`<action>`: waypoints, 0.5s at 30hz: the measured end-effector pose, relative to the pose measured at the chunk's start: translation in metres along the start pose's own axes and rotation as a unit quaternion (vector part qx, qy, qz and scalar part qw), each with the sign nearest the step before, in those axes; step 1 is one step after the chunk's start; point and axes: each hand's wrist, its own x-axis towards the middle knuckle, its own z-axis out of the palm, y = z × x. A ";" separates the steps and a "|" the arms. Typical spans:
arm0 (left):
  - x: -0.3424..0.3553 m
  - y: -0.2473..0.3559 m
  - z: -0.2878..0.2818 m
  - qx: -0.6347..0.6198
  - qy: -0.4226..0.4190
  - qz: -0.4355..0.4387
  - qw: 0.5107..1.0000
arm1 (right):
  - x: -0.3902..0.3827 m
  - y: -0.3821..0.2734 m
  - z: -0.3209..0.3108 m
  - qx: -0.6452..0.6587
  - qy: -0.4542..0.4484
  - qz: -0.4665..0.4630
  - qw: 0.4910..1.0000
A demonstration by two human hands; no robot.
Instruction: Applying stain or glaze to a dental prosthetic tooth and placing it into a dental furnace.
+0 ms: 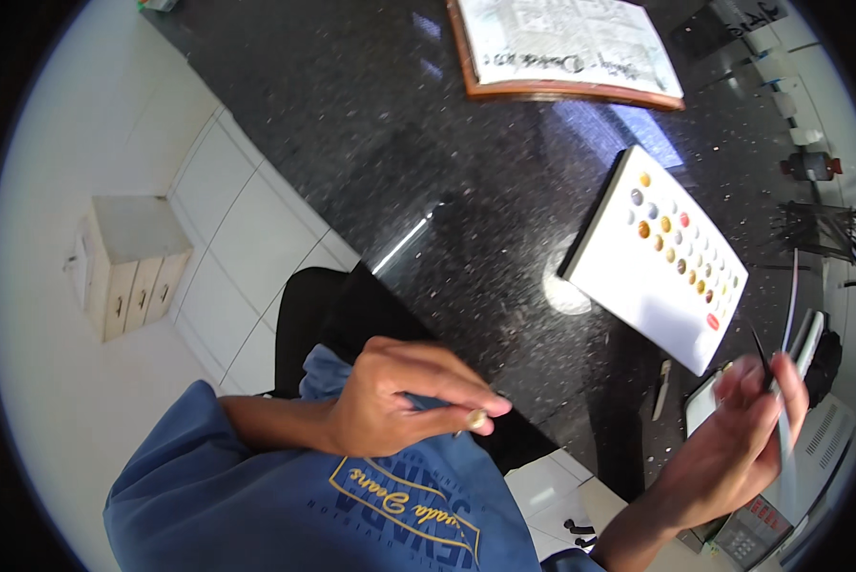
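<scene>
My left hand (404, 396) is closed in front of my blue shirt, pinching a small cream-coloured piece (476, 419) between thumb and fingertips. The piece is too small to name for certain. To the right, my raised right hand (747, 429) grips a slim tool with a dark pointed tip (761, 345); blur hides its exact kind. A white palette (628, 276) lies on the counter between and beyond my hands. Rows of yellow, brown, white and red dabs (681, 267) cover its far right part.
The black speckled counter (351, 162) has a wood-edged board with printed paper (571, 48) at the back. A small metal instrument (661, 389) lies near my right hand. A grey machine with a keypad (747, 541) stands at the lower right. A drawer cabinet (140, 267) is at the left.
</scene>
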 end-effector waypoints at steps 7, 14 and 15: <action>-0.003 -0.001 -0.012 0.002 0.011 -0.002 1.000 | 0.069 0.013 0.020 -0.047 -0.084 0.022 0.995; -0.001 -0.005 -0.017 0.014 0.020 0.012 1.000 | 0.089 0.023 0.046 -0.054 -0.167 0.069 0.982; -0.001 -0.005 -0.018 0.014 0.016 0.015 1.000 | 0.090 0.024 0.046 -0.060 -0.176 0.063 0.981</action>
